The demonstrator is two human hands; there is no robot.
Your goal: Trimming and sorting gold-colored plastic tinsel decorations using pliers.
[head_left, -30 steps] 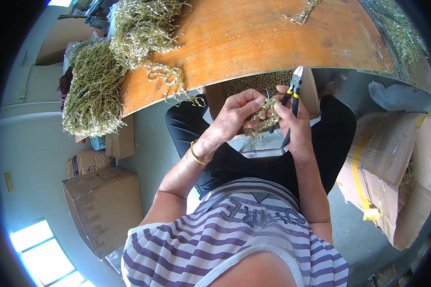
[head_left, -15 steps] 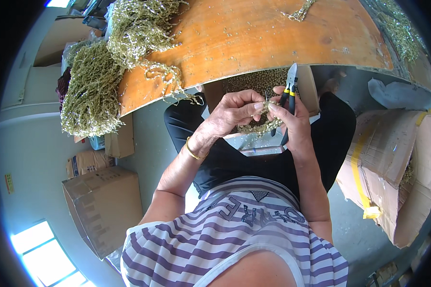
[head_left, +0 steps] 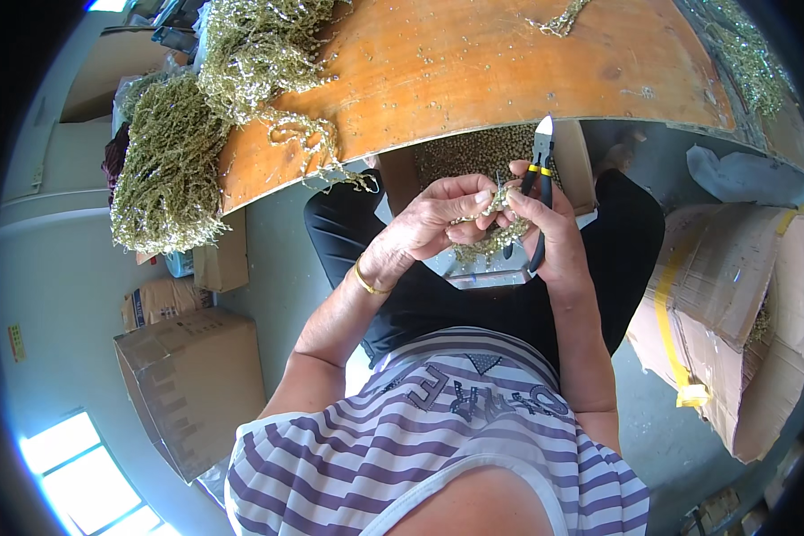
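My left hand [head_left: 433,214] pinches a strand of small gold beads [head_left: 491,243] between thumb and finger, over my lap. Close against it, my right hand [head_left: 549,219] grips the same strand with thumb and fingertip. Tucked in that right hand is a pair of cutting pliers [head_left: 542,165] with black and yellow handles, its jaws pointing up and away from me. Part of the strand hangs in a bunch below the fingertips. Just beyond my hands, a cardboard box [head_left: 581,165] holds a mass of small gold beads [head_left: 482,154].
The wooden table [head_left: 473,67] curves across the far side. Heaps of gold bead strands [head_left: 165,165] hang over its left edge, and a short strand [head_left: 558,20] lies farther back. One carton [head_left: 196,384] stands on the left; an opened carton [head_left: 715,304] lies on the right.
The left hand has turned slightly, and its lower fingers now gather more of the strand. The pliers have tilted a little in the right hand.
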